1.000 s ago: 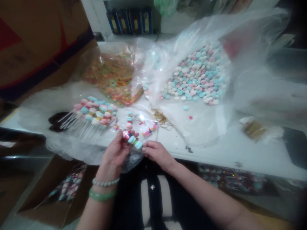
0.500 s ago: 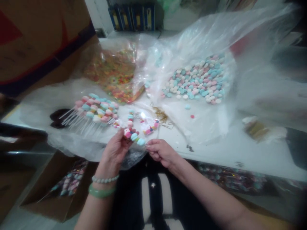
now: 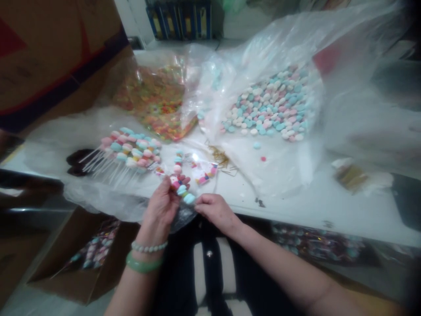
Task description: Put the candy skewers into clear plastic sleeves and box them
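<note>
My left hand (image 3: 163, 201) has its fingers curled round a marshmallow skewer (image 3: 182, 190). Pink and red pieces show by the left fingers, with pale blue marshmallows toward the skewer's lower right end. At that end my right hand (image 3: 212, 210) is closed in a pinch; blur hides exactly which part lies between its fingertips. Just beyond the left hand lie a short row of blue and pink marshmallows (image 3: 178, 163) and some pink, printed clear wrappers (image 3: 204, 174). A pile of finished-looking skewers (image 3: 131, 149) with white sticks rests to the left.
Behind are a clear bag of orange-red gummies (image 3: 164, 103) and a large plastic bag of pastel marshmallows (image 3: 272, 105). Gold twist ties (image 3: 222, 158) lie mid-table. A cardboard box (image 3: 66, 263) with more skewers stands below left; a big carton (image 3: 59, 48) rises at the upper left.
Both hands and the lower end of the skewer have shifted slightly left and a little down. The grip looks the same, and the table things stay put.
</note>
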Demonstrator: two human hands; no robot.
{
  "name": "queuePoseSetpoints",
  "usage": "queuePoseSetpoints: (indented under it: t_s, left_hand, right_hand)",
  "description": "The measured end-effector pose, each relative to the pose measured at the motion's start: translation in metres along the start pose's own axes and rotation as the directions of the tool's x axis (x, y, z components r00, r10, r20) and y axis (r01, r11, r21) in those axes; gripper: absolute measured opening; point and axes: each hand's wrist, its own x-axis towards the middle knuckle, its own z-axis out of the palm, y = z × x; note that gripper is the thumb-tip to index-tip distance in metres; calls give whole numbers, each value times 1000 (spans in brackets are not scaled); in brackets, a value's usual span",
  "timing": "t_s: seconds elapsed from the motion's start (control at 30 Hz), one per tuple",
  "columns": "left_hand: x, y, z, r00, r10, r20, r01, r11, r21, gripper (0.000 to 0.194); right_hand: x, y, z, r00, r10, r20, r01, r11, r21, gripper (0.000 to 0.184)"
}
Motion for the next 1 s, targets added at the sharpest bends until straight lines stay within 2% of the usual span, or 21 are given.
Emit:
queuePoseSetpoints:
  t_s: [0.1, 0.2, 0.27, 0.33, 0.4, 0.47, 0.53, 0.57, 0.6, 0.63, 0.67, 0.73, 0.77, 0.8, 0.83, 0.87, 0.9, 0.97, 1.0]
  left_hand:
    - [0, -4, -1, 999, 34, 38, -34, 999, -20, 22]
    - [0, -5, -4, 992, 76, 100, -79, 997, 26, 19]
    - [0, -4, -6, 987, 86, 134, -96, 993, 67, 16]
    - [1, -2, -9, 986, 80, 144, -95, 990, 102, 15]
    - [2, -1, -11, 987, 80, 138, -97, 988, 121, 16]
    - [3, -1, -11, 986, 95, 135, -112, 986, 124, 17]
    - [3, -1, -10, 985, 108, 138, -126, 984, 126, 17]
    - [3, -1, -10, 984, 109, 139, -127, 984, 127, 17]
    - [3, 0, -9, 985, 107, 139, -125, 984, 127, 18]
    - [2, 0, -8, 985, 103, 136, -120, 985, 125, 19]
    - [2, 1, -8, 987, 93, 131, -109, 986, 122, 19]
    - [1, 3, -7, 993, 46, 112, -60, 991, 117, 19]
    - [0, 4, -7, 995, 11, 101, -23, 994, 110, 19]
    - [0, 4, -7, 995, -24, 92, 14, 995, 100, 18]
    - [-1, 4, -7, 995, -50, 87, 43, 995, 85, 18]
    - [-1, 4, -7, 994, -65, 84, 59, 996, 68, 19]
    - [-1, 3, -6, 994, -67, 84, 63, 997, 50, 19]
    - [-1, 2, -5, 996, -42, 78, 40, 999, 20, 19]
    - [-1, 1, -4, 997, -23, 77, 22, 1000, 12, 18]
  right_hand:
    - [1, 2, -1, 998, -67, -13, 65, 992, -104, 9]
    - [3, 5, -3, 990, -140, -31, 131, 969, -208, 11]
    - [4, 8, -6, 966, -249, -70, 212, 916, -340, 14]
    - [3, 12, -9, 895, -434, -98, 310, 767, -562, 17]
    - [1, 16, -11, 788, -614, -52, 351, 516, -781, 19]
    - [0, 18, -12, 701, -712, 21, 325, 293, -899, 22]
    - [-2, 18, -10, 668, -741, 68, 310, 194, -931, 23]
    - [-2, 16, -8, 674, -735, 78, 320, 195, -927, 22]
    - [-1, 14, -7, 694, -716, 76, 340, 232, -911, 22]
    - [-1, 12, -5, 725, -686, 64, 368, 307, -878, 20]
    - [1, 9, -5, 767, -640, 41, 395, 421, -817, 19]
    - [4, 3, -5, 884, -467, -17, 377, 735, -564, 16]
    - [7, 1, -7, 945, -327, -17, 298, 881, -368, 14]
    - [9, -1, -10, 985, -168, 30, 170, 974, -151, 12]
    - [12, -1, -13, 992, -16, 123, 10, 999, 49, 10]
    - [15, 0, -16, 966, 101, 240, -152, 967, 206, 8]
    - [17, 1, -19, 919, 172, 354, -290, 905, 313, 8]
    - [22, 6, -24, 828, 209, 520, -462, 779, 424, 8]
    - [23, 8, -26, 803, 205, 560, -506, 731, 457, 8]
